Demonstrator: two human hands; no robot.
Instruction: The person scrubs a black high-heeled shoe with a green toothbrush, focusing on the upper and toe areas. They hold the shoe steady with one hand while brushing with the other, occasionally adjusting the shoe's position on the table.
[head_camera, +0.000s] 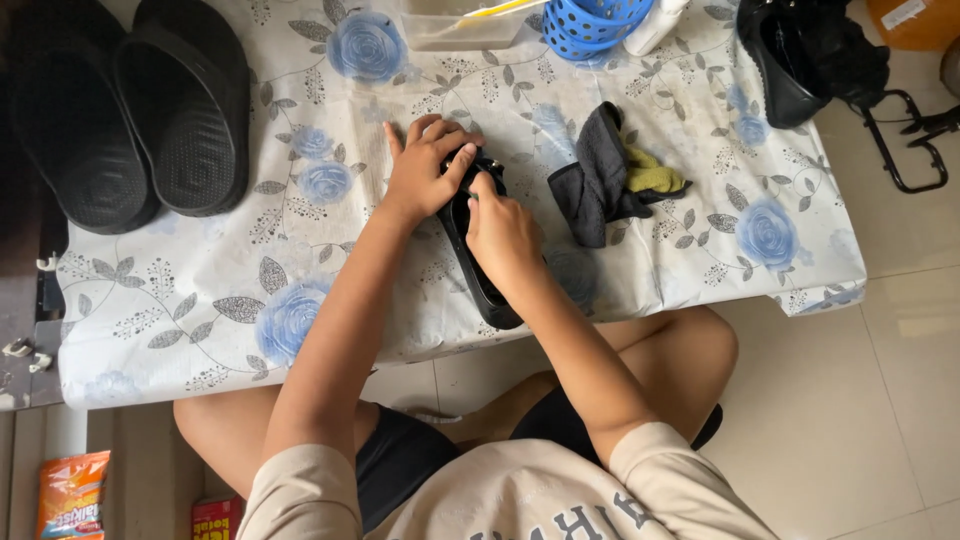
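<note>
A black slipper (484, 297) lies lengthwise on the table, its heel near the front edge. My left hand (424, 165) grips its far end, fingers curled over the toe. My right hand (501, 235) rests inside the slipper, pressing down on its footbed, with the thumb pointing toward the left hand. What lies under the right palm is hidden. A dark grey cloth (598, 177) with a yellow rag (654, 177) tucked in it lies just right of my hands.
The table carries a white cloth with blue roses (300, 310). Two black slippers (130, 105) lie sole-up at the far left. A blue basket (590, 22), a clear box (460, 28) and another black shoe (790, 60) stand along the back. Snack packets (72, 495) lie on the floor.
</note>
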